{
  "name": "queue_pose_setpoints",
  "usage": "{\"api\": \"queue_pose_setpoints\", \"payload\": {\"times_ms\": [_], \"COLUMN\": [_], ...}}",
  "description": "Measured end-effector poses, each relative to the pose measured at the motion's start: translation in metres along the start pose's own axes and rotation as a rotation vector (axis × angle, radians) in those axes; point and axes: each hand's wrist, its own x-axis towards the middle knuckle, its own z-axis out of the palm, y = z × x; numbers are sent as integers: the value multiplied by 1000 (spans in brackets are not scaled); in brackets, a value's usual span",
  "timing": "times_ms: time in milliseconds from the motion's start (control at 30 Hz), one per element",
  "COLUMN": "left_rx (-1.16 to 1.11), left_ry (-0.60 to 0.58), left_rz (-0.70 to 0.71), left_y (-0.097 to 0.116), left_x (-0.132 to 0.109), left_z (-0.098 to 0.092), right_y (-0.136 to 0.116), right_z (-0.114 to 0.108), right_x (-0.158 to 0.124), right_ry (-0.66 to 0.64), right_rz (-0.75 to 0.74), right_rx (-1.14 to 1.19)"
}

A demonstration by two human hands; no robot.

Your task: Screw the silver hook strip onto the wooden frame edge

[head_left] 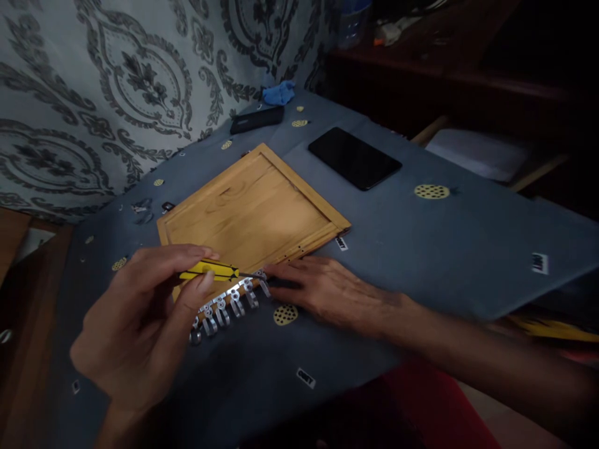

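The left hand has its thumb and fingers gripping the yellow and black handle of a screwdriver, the shaft pointing right, its tip at the right end of a row of silver metal hooks. The right hand reaches in from the right with fingers stretched out, their tips at the rightmost hook; from here I cannot tell whether they pinch it or only press against it. The hooks sit along the near edge of a wooden board, a framed, pointed panel lying flat on the table, with a few small dark holes in that edge to the right of the hooks. A small dark metal loop pokes out at the board's left side. Beyond its right corner lies a black phone, face up, and farther off a slim black object with a crumpled blue cloth just beyond it. The table wears a blue-grey cover printed with yellow fruit, and a grey and white patterned curtain or wall covering rises behind its far left side.
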Motion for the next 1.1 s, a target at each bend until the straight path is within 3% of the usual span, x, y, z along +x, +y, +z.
{"api": "queue_pose_setpoints", "payload": {"times_ms": [300,900,1100], "left_rx": [-28,112,134], "left_ry": [15,-43,-5], "left_rz": [-51,83,-18], "left_y": [-4,-6,-7], "left_x": [-2,-2,-8], "left_z": [4,4,4], "right_y": [-2,0,-1], "right_z": [-4,-2,-1], "right_x": [2,1,1], "right_ry": [-45,-27,-9], "right_rz": [7,2,0], "right_rx": [-23,-17,-19]}}
